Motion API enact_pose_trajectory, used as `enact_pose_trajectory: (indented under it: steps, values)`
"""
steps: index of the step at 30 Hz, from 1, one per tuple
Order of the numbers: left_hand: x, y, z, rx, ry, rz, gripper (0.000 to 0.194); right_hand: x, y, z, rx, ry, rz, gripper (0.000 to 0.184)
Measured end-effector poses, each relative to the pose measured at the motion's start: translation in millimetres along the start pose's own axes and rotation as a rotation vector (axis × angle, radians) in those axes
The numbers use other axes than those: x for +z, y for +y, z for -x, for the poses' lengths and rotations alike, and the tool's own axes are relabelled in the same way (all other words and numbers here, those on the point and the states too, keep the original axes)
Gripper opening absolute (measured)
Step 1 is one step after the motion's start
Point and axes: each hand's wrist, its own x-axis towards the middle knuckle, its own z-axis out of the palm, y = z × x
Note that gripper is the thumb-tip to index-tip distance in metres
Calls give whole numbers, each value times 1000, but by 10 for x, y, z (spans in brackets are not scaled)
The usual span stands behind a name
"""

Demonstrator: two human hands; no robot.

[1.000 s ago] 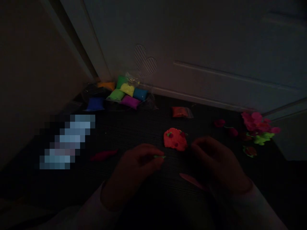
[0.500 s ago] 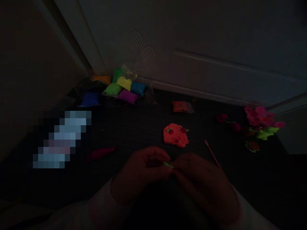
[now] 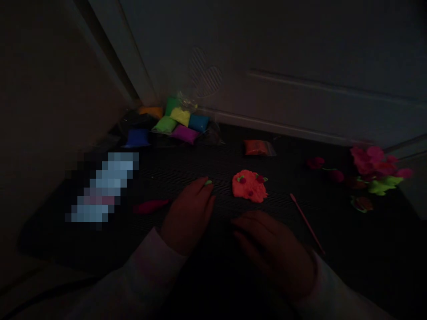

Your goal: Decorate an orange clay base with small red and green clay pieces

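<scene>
My left hand is low over the dark tabletop, palm down, its fingers closed together. A small piece of light green clay shows at its fingertips. My right hand hangs nearer the front, fingers loosely bent and thumb apart, with nothing visible in it. Ahead of both hands lies a flat, uneven orange-red clay piece. It bears dark red balls and thin green bits. Right of it rests a thin pink stick tool. A dark pink pointed tool lies beside my left hand.
Several bagged clay packs are heaped at the back left. An orange-red clay bag lies behind the orange-red piece. Pink clay flowers and a yellow-green piece stand at right. A blurred-out bright object lies left. A pale panel rises behind.
My hands have come apart. The left has moved forward and left with the green clay, turning palm down; the right stays near its place. The view has shifted slightly.
</scene>
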Motion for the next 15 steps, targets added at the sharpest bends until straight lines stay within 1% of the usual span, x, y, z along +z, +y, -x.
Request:
enact_pose_trajectory:
  steps: [3,5,7,10,13,15]
  values:
    - [6,-4,9,48,24,-35,27,0,18,-1,-14,9,11,17]
    - [-6,-8,-3,41,23,-13,28,2,29,-5,-26,19,16,17]
    - [-14,-19,-34,-17,19,48,26,2,35,-12,-36,20,12,17]
    - [-22,-23,-94,-119,18,143,18,-2,36,-25,-35,42,-4,17]
    - [-60,25,-116,-140,14,201,14,-1,36,-34,-29,129,14,16]
    - [-103,83,-93,-170,-37,359,13,6,35,-34,-25,192,49,17]
